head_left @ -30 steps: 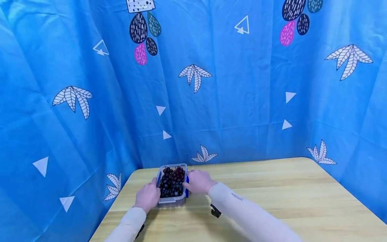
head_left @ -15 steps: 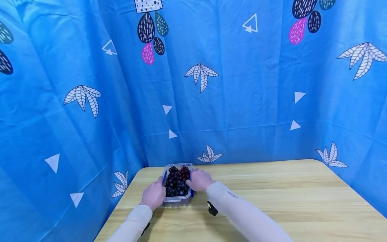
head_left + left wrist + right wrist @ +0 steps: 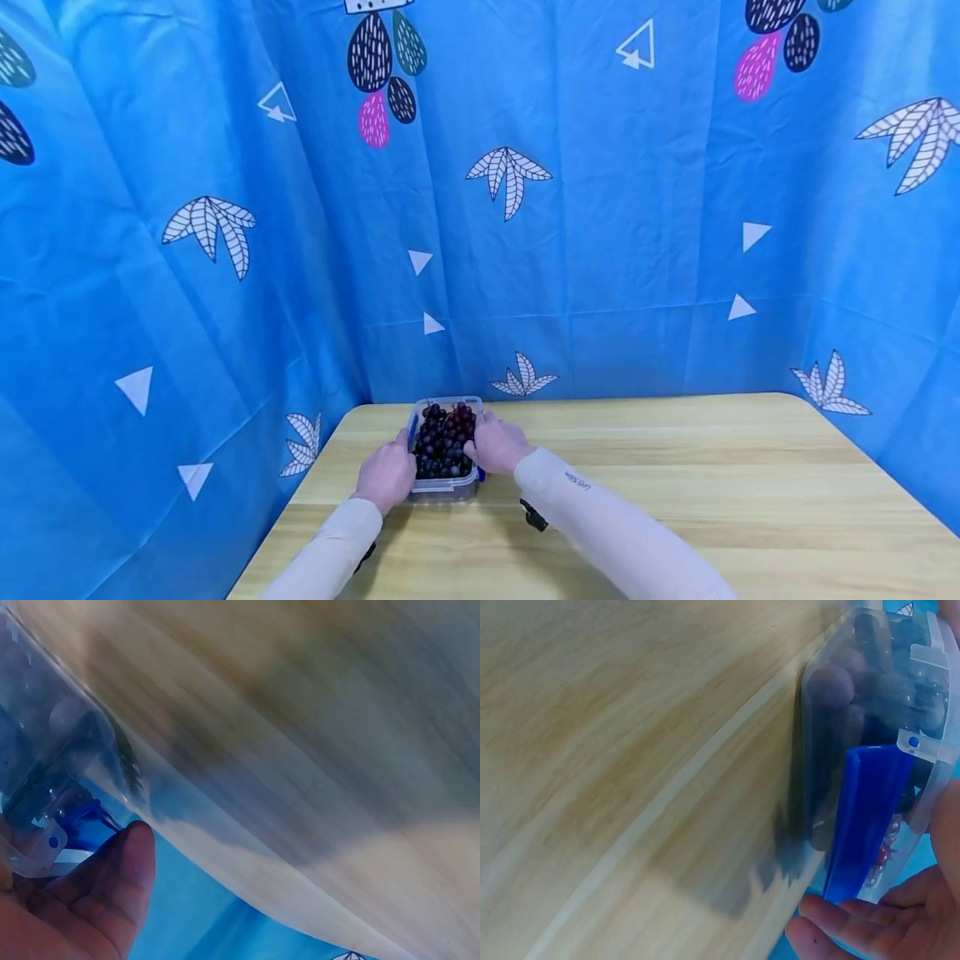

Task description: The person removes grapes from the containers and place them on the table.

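Note:
A clear plastic food container (image 3: 442,487) filled with dark grapes (image 3: 441,446) stands at the back left of the table, without a lid on top. My left hand (image 3: 387,475) grips its left side, and my right hand (image 3: 498,443) grips the right side, thumb at the rim. In the left wrist view, the left fingertips (image 3: 139,840) reach a blue side handle (image 3: 86,825). The right wrist view shows the other blue handle (image 3: 870,817) hanging down the container wall, with the right fingers (image 3: 840,919) curled at its end.
The wooden table (image 3: 675,475) stretches away to the right and toward the front. A blue patterned curtain (image 3: 600,233) hangs behind it and along both sides. Black wrist straps (image 3: 534,515) show under the pale sleeves (image 3: 607,525).
The head view has shifted slightly, so the scene sits further right and a little higher. Both hands keep their grip, and the container holds its place on the table.

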A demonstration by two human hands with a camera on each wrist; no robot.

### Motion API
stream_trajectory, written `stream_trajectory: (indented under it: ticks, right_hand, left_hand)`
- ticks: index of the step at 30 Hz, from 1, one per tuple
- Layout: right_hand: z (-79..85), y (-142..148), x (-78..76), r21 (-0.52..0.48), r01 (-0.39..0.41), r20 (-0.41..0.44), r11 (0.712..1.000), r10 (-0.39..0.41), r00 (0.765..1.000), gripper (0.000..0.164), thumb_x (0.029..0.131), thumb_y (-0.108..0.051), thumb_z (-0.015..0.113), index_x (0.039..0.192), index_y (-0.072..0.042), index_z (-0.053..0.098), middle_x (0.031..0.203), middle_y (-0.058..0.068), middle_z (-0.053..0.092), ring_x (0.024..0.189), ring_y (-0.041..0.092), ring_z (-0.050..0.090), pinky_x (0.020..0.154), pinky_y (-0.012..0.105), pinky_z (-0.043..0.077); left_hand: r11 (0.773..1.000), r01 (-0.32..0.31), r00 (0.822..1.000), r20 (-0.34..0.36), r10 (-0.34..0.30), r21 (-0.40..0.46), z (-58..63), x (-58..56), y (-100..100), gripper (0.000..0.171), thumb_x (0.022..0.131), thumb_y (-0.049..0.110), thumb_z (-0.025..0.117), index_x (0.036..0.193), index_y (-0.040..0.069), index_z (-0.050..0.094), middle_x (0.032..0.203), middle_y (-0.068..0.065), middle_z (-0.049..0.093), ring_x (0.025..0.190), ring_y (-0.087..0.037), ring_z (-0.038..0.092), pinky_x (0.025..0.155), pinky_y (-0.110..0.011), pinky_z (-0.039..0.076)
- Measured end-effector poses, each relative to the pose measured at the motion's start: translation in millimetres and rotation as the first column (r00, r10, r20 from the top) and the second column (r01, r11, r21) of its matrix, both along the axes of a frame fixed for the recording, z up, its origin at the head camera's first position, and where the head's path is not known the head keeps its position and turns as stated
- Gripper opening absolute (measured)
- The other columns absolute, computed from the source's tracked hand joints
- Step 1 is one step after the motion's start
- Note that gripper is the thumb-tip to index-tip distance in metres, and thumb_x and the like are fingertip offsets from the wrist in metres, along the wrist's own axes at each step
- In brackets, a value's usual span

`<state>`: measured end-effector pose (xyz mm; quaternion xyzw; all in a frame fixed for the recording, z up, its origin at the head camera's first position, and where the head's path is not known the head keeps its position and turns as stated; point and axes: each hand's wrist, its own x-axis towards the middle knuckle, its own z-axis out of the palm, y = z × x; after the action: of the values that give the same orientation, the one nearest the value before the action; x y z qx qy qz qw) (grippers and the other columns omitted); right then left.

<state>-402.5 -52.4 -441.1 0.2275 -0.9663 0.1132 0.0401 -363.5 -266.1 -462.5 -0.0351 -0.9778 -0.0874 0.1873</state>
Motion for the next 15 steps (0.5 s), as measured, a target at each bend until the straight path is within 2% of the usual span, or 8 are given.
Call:
stream_trajectory:
  ticks: [3, 9, 15]
  right_hand:
    - [0.6, 4, 1.1, 0.017, -0.001, -0.009, 1.000, 0.001, 1.000, 0.068, 0.091, -0.041, 0.046, 0.141, 0.003, 0.031, 0.143, 0.016, 0.037, 0.054, 0.014, 0.050, 0.042, 0.029, 0.042]
    - [3.2, 13, 7.8, 0.114, -0.003, -0.042, 0.994, 0.008, 0.999, 0.067, 0.092, -0.044, 0.044, 0.139, 0.003, 0.036, 0.140, 0.016, 0.041, 0.055, 0.014, 0.052, 0.040, 0.029, 0.041]
    - [4.1, 22, 14.5, 0.131, 0.001, -0.042, 0.991, 0.004, 0.999, 0.068, 0.092, -0.044, 0.043, 0.140, 0.004, 0.034, 0.139, 0.017, 0.042, 0.052, 0.014, 0.049, 0.039, 0.029, 0.041]
  left_hand:
    - [1.000, 0.010, 1.000, -0.009, -0.010, -0.005, 2.7, 1.4, 3, 0.049, 0.087, 0.016, 0.053, 0.130, -0.005, 0.046, 0.094, -0.019, 0.067, 0.071, -0.027, 0.065, 0.054, -0.041, 0.051]
    - [1.000, 0.007, 1.000, 0.014, -0.007, 0.010, 4.0, 6.5, 13, 0.050, 0.087, 0.017, 0.051, 0.132, -0.004, 0.044, 0.094, -0.019, 0.067, 0.068, -0.027, 0.064, 0.052, -0.040, 0.050]
    - [1.000, 0.015, 1.000, 0.009, -0.015, 0.000, 2.4, 11.6, 21, 0.049, 0.087, 0.018, 0.051, 0.131, -0.003, 0.045, 0.093, -0.019, 0.067, 0.069, -0.028, 0.064, 0.053, -0.041, 0.050]
